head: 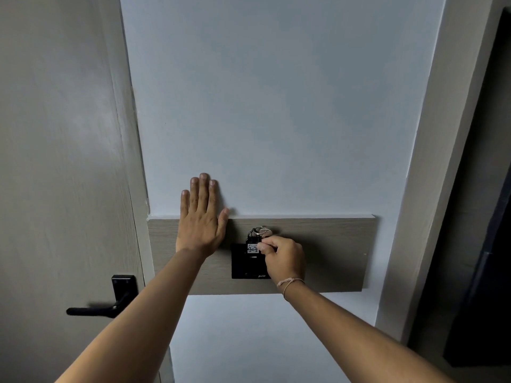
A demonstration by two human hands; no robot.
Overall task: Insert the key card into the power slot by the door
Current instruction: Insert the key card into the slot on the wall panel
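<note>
A black power slot unit (246, 265) is mounted on a grey wood-grain panel (331, 252) on the white wall. A black key card (253, 247) with a white label reading 407 and metal key rings (261, 231) on top stands upright at the top of the unit. My right hand (284, 258) pinches the card's right edge between thumb and fingers. My left hand (200, 217) lies flat on the wall and the panel's upper left, fingers together and pointing up, holding nothing.
A grey door (60, 161) fills the left side, with a black lever handle (102, 306) low down. A white door frame (431, 161) and a dark opening (481, 244) stand at the right.
</note>
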